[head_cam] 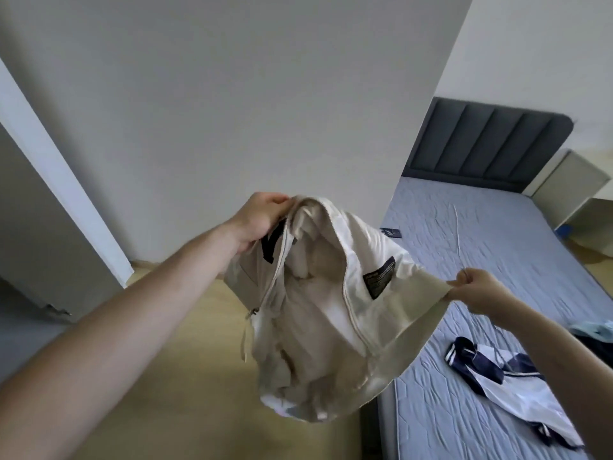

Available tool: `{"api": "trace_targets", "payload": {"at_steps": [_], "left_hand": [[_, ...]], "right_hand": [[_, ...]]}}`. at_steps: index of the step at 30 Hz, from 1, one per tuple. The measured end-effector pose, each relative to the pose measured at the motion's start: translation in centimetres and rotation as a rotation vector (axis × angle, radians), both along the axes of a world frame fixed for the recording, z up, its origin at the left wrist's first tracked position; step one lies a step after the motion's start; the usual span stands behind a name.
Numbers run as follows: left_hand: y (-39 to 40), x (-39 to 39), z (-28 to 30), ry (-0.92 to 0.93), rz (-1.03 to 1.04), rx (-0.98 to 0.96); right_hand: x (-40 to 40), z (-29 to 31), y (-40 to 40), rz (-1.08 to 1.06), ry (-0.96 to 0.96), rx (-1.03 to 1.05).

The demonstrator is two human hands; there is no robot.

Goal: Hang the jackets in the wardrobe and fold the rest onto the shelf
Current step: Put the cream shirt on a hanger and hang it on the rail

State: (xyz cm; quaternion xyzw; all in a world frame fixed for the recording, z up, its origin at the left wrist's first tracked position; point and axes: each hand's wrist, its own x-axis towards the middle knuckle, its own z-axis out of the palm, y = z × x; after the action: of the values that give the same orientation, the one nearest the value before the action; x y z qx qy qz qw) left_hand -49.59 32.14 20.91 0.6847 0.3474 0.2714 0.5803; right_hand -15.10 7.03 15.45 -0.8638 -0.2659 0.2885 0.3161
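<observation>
Two hands are on one garment, and we have the cream jacket [318, 313] up in the air in front of the white wardrobe panel [232, 94], just off the bed's near left edge. Our left hand [257, 217] has its fingers curled round the collar end, up by the black neck tab [272, 242], while our right hand [477, 288] pinches the hem corner, fingers closed tight on the fabric and pulling it out taut over the bed [497, 260]. The zip is open, the pale lining and a black care label [379, 277] face us (so it is hanging inside towards us), and the lower body sags in a bunch between the two grips.

This one is a jacket, so we judge it bound for the rail, not the shelf. To do this well we want both hands at the shoulders: the right hand's hem grip gives spread but no shape, so walking it up to the far shoulder seam should let the body drop straight. We see no hanger here, and finding one comes before anything else.

A navy-and-white garment [507, 376] lies on the bed towards its near right corner, and a pale blue and dark heap [593, 333] sits at the right edge.
</observation>
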Motion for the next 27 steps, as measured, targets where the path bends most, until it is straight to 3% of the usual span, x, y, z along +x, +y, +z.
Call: {"api": "trace_targets", "payload": {"at_steps": [3,8,13,16,18,22,25,27], "left_hand": [[-0.8,1.8,2.5,0.083,-0.096,0.123],[-4.1,5.6,4.3,0.142,-0.276,0.179],[-5.0,6.2,5.5,0.114,-0.377,0.137],[-4.1,4.5,4.6,0.124,-0.285,0.268],[-3.3,2.6,2.5,0.091,-0.211,0.271],[-2.8,-3.5,-5.7,0.054,0.116,-0.001],[-5.5,-9.7,-14.8,0.376,0.286,-0.097],[-9.5,-12.7,-19.6,0.628,0.117,-0.150]], "right_hand": [[-1.2,1.6,-0.6,0.106,0.078,0.046],[-10.7,4.5,1.6,0.330,-0.066,0.323],[-15.3,5.7,5.0,0.202,-0.003,0.611],[-16.5,6.4,6.5,0.122,0.119,0.668],[-17.7,6.7,7.4,0.073,0.160,0.646],[-19.9,5.4,8.9,0.001,0.310,0.547],[-21.0,4.4,9.7,-0.010,0.382,0.506],[-21.5,4.3,10.3,0.006,0.389,0.498]]}}
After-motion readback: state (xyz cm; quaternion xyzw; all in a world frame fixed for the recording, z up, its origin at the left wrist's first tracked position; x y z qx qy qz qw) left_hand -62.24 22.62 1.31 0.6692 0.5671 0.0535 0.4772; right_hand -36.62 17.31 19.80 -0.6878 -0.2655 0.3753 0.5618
